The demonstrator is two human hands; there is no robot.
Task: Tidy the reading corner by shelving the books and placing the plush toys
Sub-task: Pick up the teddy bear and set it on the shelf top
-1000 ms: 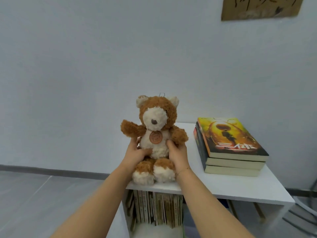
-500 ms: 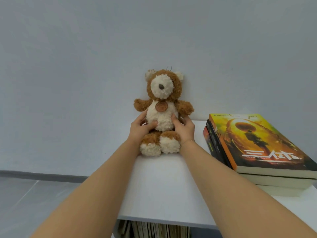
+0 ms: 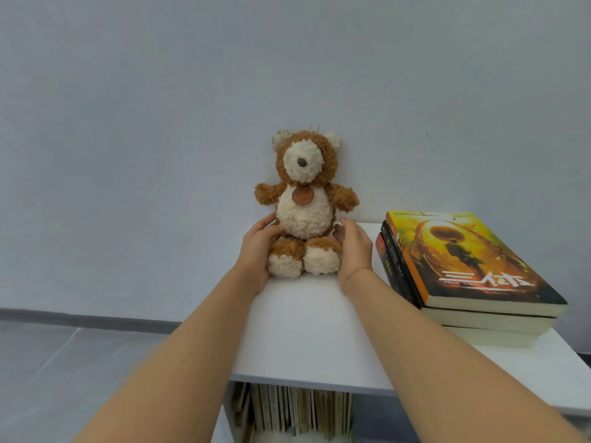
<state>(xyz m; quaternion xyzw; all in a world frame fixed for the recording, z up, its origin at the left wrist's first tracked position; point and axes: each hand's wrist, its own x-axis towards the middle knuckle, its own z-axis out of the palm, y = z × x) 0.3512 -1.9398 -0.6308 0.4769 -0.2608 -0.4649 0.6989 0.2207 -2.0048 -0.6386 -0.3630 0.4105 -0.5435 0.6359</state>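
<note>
Now our left hand (image 3: 257,251) cups the teddy bear (image 3: 303,203) at its hip, fingers relaxed, and our right hand (image 3: 353,247) hovers open just beside it. It sits upright on the counter (image 3: 307,330) against the wall (image 3: 160,123). Next we let go gently, then shelve the stacked books (image 3: 473,276).

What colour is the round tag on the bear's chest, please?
The tag is reddish brown, clearest in the head view.

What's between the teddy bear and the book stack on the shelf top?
Head view: the right hand sits in that gap, beside the teddy bear; past it only bare white shelf top before the book stack.
</note>
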